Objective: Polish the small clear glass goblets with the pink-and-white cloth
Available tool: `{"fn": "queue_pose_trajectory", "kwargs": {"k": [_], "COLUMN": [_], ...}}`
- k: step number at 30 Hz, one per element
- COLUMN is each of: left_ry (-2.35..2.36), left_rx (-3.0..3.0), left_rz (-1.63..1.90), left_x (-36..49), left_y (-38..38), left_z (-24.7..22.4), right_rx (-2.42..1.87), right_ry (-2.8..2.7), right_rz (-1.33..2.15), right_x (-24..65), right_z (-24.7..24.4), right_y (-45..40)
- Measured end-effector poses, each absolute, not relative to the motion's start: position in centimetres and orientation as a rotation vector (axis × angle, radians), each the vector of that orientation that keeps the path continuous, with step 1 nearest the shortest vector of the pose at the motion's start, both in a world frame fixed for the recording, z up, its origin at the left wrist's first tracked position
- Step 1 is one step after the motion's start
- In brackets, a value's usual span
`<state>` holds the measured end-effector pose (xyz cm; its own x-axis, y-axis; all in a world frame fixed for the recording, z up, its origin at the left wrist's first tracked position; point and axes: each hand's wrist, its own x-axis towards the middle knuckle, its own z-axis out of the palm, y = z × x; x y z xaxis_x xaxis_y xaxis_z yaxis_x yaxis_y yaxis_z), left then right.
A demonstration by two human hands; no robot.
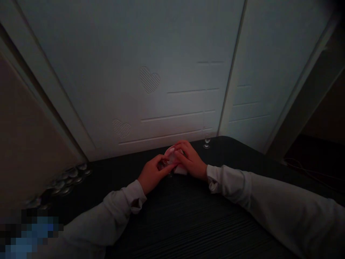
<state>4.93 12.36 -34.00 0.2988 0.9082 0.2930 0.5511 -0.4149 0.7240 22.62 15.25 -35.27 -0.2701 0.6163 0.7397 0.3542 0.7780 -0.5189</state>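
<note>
Near the middle of the dark table [175, 208], my left hand [154, 172] is closed around a small clear glass [163, 164], whose shape is mostly hidden by the fingers. My right hand [191, 162] meets it from the right, its fingers bent over a white cloth or tissue [180, 169]. The cloth bunches between the two hands and hangs below the right palm. Part of a pale, pinkish round rim shows behind the fingers. The picture is dim, so the details between the hands are hard to make out.
A small stemmed glass [206, 141] stands at the table's back edge, right of my hands. Several glasses [64, 181] stand in a group at the left edge. A white panel [129, 72] with heart patterns rises behind the table. Pixelated blocks cover the lower left corner.
</note>
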Motion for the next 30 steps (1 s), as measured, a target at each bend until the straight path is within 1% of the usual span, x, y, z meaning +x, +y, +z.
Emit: {"fn": "queue_pose_trajectory", "kwargs": {"k": [5,18,22,27,30], "left_ry": [1.258,1.181,1.150,1.098,1.104], "left_rx": [2.155,2.313,2.309,2.390,2.417], "left_rz": [0.808,0.759,0.757,0.735,0.714], "left_x": [4.8,4.6,4.6,4.6,4.5], "left_y": [13.0,13.1,13.0,12.8,12.9], "left_z": [-34.6,-34.8,-34.4,-33.9,-34.1], "right_rx": [-0.755,-0.772,-0.776,-0.815,-0.950], "right_ry": [-2.043,-2.137,-2.038,-1.716,-1.599], "right_rz": [0.301,0.171,0.240,0.381,0.331], "right_x": [22.7,22.5,22.9,25.3,28.2], "right_z": [-35.1,-34.6,-32.8,-28.8,-26.9], "right_y": [14.9,14.4,14.8,17.0,18.9]}}
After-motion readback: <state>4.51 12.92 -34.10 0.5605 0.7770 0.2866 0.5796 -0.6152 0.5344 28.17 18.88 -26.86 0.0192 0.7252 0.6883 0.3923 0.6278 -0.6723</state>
